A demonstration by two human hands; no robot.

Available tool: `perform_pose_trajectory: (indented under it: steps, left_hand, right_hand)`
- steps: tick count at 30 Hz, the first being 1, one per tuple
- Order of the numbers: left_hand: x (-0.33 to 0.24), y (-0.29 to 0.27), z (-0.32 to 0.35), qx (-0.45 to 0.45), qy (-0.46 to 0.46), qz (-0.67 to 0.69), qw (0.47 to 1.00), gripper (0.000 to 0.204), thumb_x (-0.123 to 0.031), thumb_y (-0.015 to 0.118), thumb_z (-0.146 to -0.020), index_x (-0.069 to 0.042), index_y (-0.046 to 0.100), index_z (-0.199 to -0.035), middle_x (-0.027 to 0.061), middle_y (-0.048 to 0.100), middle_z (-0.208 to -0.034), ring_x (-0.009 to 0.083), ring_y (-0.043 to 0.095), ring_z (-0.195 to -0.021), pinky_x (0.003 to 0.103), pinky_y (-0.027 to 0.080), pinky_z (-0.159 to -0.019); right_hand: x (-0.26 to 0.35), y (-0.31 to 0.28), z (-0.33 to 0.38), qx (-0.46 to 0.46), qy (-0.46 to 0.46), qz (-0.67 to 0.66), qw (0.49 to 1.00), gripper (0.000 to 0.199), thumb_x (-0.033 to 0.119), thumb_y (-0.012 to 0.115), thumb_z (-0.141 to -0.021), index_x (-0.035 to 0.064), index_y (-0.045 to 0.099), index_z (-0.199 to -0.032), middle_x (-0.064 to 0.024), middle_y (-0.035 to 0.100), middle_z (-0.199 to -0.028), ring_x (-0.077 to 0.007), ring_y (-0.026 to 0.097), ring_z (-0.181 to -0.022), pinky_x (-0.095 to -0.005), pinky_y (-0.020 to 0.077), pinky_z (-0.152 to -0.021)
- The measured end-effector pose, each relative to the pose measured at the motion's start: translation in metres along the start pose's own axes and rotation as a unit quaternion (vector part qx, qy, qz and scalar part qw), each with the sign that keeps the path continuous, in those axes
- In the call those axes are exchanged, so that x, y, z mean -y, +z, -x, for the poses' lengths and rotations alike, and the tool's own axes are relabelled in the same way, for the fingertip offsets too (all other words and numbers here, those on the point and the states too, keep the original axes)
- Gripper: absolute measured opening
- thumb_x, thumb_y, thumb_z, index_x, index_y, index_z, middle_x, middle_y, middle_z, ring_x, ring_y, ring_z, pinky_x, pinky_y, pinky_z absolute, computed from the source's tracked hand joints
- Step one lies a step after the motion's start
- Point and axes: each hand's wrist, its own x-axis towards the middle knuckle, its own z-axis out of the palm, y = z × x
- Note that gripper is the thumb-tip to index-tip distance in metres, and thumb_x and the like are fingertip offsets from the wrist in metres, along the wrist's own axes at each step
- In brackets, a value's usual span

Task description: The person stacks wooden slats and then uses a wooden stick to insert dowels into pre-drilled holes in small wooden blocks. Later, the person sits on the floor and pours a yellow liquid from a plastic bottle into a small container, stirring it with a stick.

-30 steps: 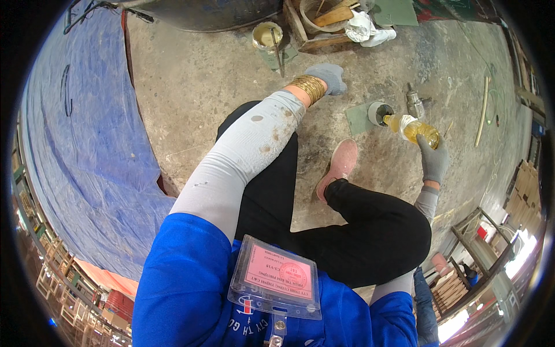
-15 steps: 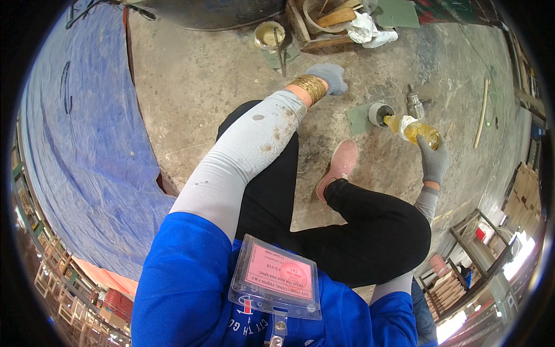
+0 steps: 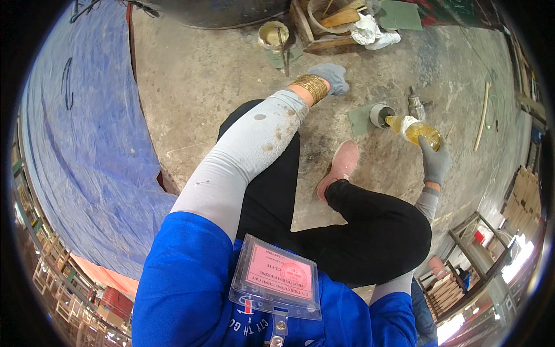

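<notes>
My right hand (image 3: 435,160), in a grey glove, is wrapped round the base of a clear bottle (image 3: 421,132) of yellow liquid with a white band about its middle. The bottle lies tilted, its neck pointing left at the mouth of a small pale cup (image 3: 378,115) with a dark inside. Under the cup is a green sheet (image 3: 359,120). Just beyond the bottle stands a metal spray-gun-like tool (image 3: 415,104). My left hand (image 3: 330,78), also gloved, is held out ahead with its fingers curled in. Its palm is hidden, so what it holds, if anything, does not show.
A tub of cream-coloured stuff (image 3: 273,36) stands ahead with a stick (image 3: 282,49) across it. Beside it is a wooden crate (image 3: 324,41) with a bucket and white cloth. Blue tarp (image 3: 92,144) covers the left; a pale strip (image 3: 482,117) lies at right.
The whole view has shifted very slightly. Both hands and the bottle keep their places relative to the floor things, as far as shows.
</notes>
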Motion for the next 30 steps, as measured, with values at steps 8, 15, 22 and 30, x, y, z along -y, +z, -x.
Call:
perform_pose_trajectory:
  steps: [8,15,22,30]
  left_hand:
    - [0.0043,0.0028,-0.0023,0.003,-0.005,-0.021,1.000,0.045,-0.042,0.052,-0.077,-0.009,0.061,-0.107,0.0147,0.061,-0.110,0.0301,0.058,-0.101,0.039,0.045,-0.087]
    - [0.0053,0.0016,-0.0012,0.005,-0.003,-0.016,1.000,0.043,-0.042,0.052,-0.077,-0.009,0.062,-0.104,0.0150,0.060,-0.110,0.0300,0.058,-0.102,0.039,0.045,-0.087]
    - [0.0057,-0.0001,0.0023,-0.007,-0.006,-0.009,1.000,0.043,-0.042,0.052,-0.077,-0.009,0.062,-0.104,0.0157,0.060,-0.110,0.0304,0.057,-0.102,0.040,0.044,-0.088]
    - [0.0061,-0.0018,0.0039,-0.001,-0.008,-0.011,1.000,0.043,-0.040,0.051,-0.077,-0.008,0.062,-0.104,0.0165,0.060,-0.110,0.0310,0.058,-0.102,0.040,0.044,-0.088]
  right_hand:
    - [0.0072,-0.0012,0.0005,-0.004,-0.013,0.016,1.000,0.060,0.037,0.072,-0.068,-0.0060,0.059,-0.108,-0.0205,0.065,-0.093,-0.0284,0.065,-0.085,-0.0343,0.0487,-0.074]
    - [0.0029,0.0010,-0.0001,-0.013,-0.016,0.025,0.999,0.062,0.037,0.072,-0.068,-0.0065,0.058,-0.110,-0.0212,0.064,-0.097,-0.0277,0.063,-0.089,-0.0337,0.0480,-0.076]
    - [0.0068,0.0012,-0.0001,-0.006,-0.011,0.001,1.000,0.059,0.034,0.072,-0.069,-0.0074,0.058,-0.109,-0.0198,0.064,-0.096,-0.0254,0.063,-0.087,-0.0327,0.0481,-0.076]
    - [0.0077,0.0005,0.0005,-0.006,-0.025,0.003,1.000,0.058,0.032,0.072,-0.070,-0.0076,0.057,-0.109,-0.0183,0.065,-0.095,-0.0238,0.064,-0.085,-0.0318,0.0485,-0.075]
